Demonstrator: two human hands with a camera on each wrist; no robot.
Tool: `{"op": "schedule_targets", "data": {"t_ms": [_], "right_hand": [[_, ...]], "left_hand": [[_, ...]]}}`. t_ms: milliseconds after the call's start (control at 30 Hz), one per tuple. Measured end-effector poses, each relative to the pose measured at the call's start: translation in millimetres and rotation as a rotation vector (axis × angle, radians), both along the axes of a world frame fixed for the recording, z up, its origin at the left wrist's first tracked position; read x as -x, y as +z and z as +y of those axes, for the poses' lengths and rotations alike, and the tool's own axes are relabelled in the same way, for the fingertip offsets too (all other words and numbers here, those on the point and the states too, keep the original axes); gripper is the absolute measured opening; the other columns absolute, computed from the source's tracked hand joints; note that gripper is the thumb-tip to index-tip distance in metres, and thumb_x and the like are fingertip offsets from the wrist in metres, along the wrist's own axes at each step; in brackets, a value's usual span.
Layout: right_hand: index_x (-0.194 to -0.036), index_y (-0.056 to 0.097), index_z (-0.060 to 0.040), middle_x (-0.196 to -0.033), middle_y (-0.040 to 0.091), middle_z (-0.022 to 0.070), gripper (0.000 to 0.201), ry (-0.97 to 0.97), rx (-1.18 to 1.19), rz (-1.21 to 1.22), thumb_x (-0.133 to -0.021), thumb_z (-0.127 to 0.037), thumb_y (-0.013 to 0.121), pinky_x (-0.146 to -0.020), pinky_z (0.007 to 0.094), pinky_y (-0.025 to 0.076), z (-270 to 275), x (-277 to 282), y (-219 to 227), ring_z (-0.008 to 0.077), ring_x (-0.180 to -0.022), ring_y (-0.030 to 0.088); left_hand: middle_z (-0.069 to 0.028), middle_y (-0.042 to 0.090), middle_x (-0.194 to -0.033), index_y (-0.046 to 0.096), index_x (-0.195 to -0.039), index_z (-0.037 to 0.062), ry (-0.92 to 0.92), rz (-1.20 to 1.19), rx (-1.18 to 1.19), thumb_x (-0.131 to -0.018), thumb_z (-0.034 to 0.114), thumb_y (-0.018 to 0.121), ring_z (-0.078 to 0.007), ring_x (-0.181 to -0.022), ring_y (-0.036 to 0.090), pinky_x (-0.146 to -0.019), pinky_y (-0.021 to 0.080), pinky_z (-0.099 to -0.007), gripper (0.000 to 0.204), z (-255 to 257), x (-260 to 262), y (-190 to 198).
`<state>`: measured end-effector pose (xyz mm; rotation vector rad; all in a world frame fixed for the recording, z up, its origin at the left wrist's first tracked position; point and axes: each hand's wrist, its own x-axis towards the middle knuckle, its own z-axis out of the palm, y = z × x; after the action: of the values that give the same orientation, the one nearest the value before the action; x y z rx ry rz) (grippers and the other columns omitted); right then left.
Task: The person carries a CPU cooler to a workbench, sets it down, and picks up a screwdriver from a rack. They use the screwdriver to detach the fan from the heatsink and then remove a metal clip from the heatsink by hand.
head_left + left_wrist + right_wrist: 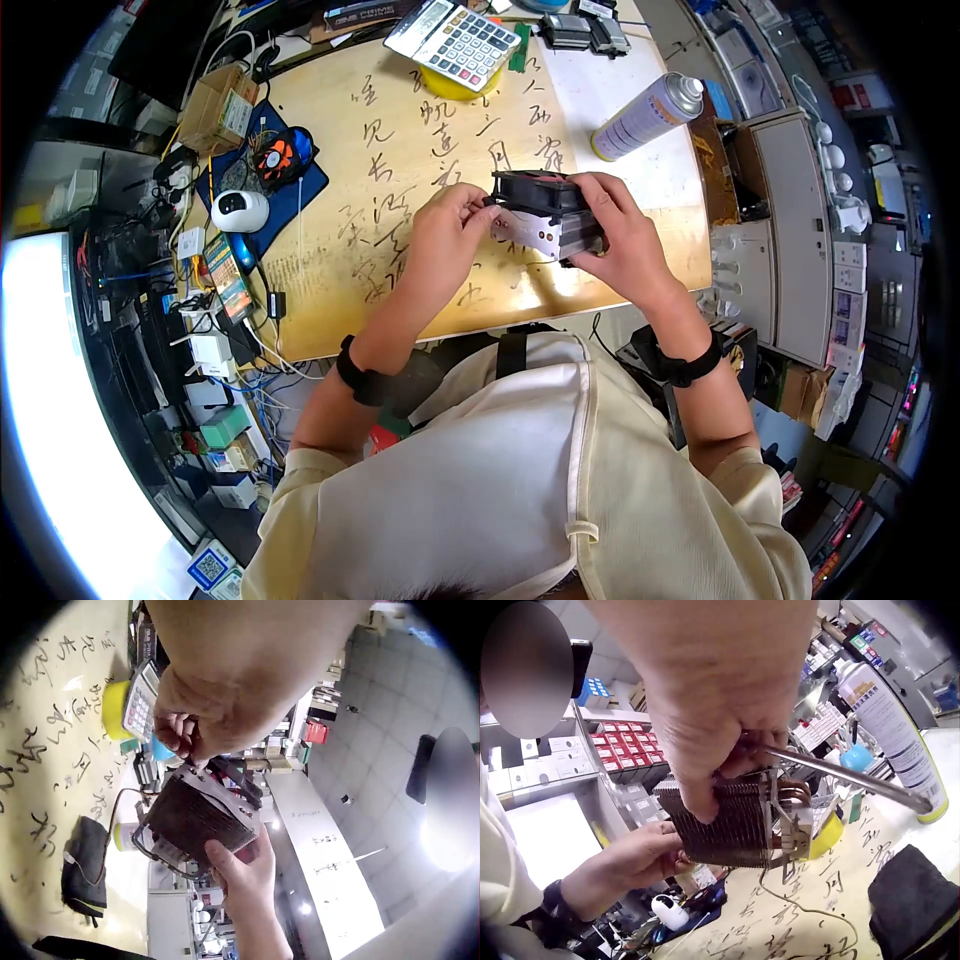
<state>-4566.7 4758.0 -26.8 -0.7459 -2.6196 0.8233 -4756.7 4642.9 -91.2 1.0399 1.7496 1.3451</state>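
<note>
A CPU cooler (545, 215), a finned metal heatsink with a black fan (535, 190) along its far upper side, is held above the table between both hands. My right hand (627, 240) grips its right end, thumb pressed on the dark fins (731, 825). From under the same hand a long metal shaft (855, 780), like a screwdriver's, sticks out; its handle is hidden. With bent fingers and thumb, my left hand (445, 235) pinches the cooler's left edge beside the fan. Copper heat pipes (793, 791) show at one end, and a thin cable (802, 904) trails to the table.
A spray can (650, 115) stands on the table (330, 240) beyond the right hand. Farther back, a calculator (455, 42) rests on a yellow round thing. To the left are a white camera (240, 211) and an orange-bladed fan (283, 157). A dark cloth (915, 900) lies near the cable.
</note>
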Motion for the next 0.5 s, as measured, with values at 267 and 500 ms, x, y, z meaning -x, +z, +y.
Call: {"op": "schedule_targets", "data": {"t_ms": [267, 500], "right_hand": [[-0.130, 0.045, -0.0114, -0.122, 0.049, 0.0112, 0.074, 0.071, -0.045, -0.033, -0.062, -0.003, 0.073, -0.072, 0.0357, 0.055, 6.0, 3.3, 3.0, 0.0319, -0.085, 0.062], [-0.129, 0.046, -0.0102, -0.121, 0.050, 0.0101, 0.072, 0.024, 0.146, 0.019, -0.063, -0.003, 0.073, -0.073, 0.0331, 0.054, 8.5, 4.8, 6.1, 0.0279, -0.085, 0.062]], "left_hand": [[-0.0027, 0.055, -0.071, 0.057, -0.092, 0.0001, -0.286, -0.337, 0.265, -0.094, 0.012, 0.050, -0.0093, -0.061, 0.050, -0.057, 0.043, -0.0261, 0.014, -3.0, 28.2, 1.5], [0.0011, 0.050, -0.074, 0.054, -0.094, 0.0004, -0.358, -0.544, 0.282, -0.096, 0.015, 0.046, -0.0072, -0.065, 0.045, -0.059, 0.042, -0.0218, 0.017, 1.7, 40.0, 14.5]]}}
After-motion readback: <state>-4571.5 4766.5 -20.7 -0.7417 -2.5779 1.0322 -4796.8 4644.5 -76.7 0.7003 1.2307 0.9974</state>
